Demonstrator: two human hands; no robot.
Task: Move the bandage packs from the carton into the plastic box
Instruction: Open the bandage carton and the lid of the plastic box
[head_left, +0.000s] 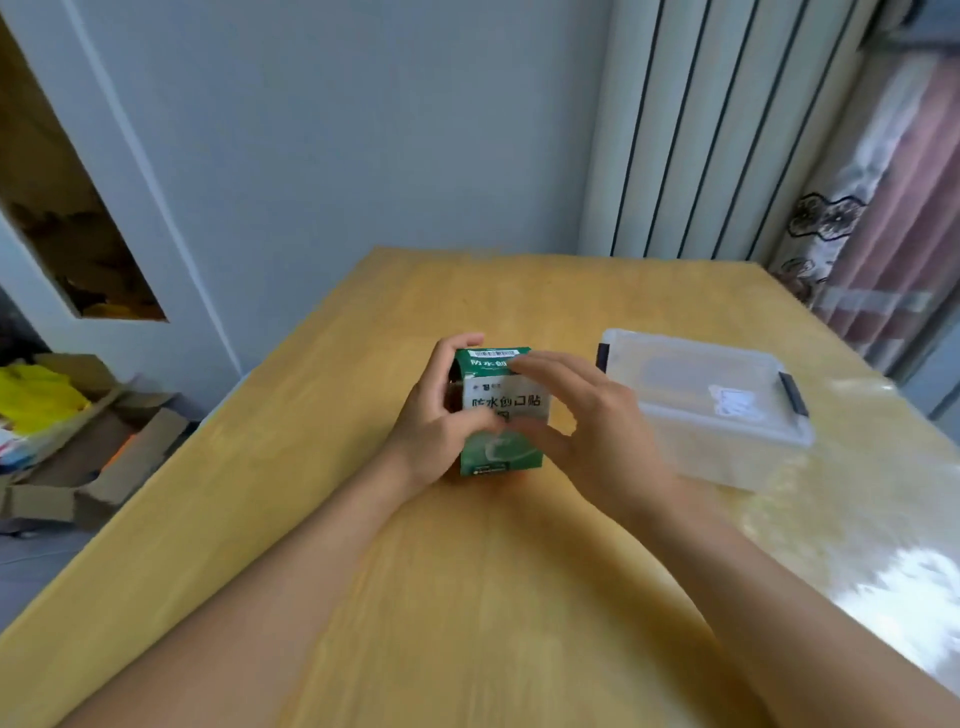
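Observation:
A green and white bandage carton (501, 410) stands on the wooden table (467, 597) near its middle. My left hand (439, 421) grips the carton's left side, fingers curled over its top edge and thumb across its front. My right hand (587, 415) is on the carton's right side, fingertips touching the top flap and thumb near the front. The clear plastic box (706, 405) sits to the right with its lid on and dark clips at both ends. No bandage packs show; the carton's inside is hidden.
Open cardboard boxes (88, 447) with yellow and other items lie on the floor left of the table. A wall and a radiator (727, 130) stand behind the table. A curtain (883, 208) hangs at the right.

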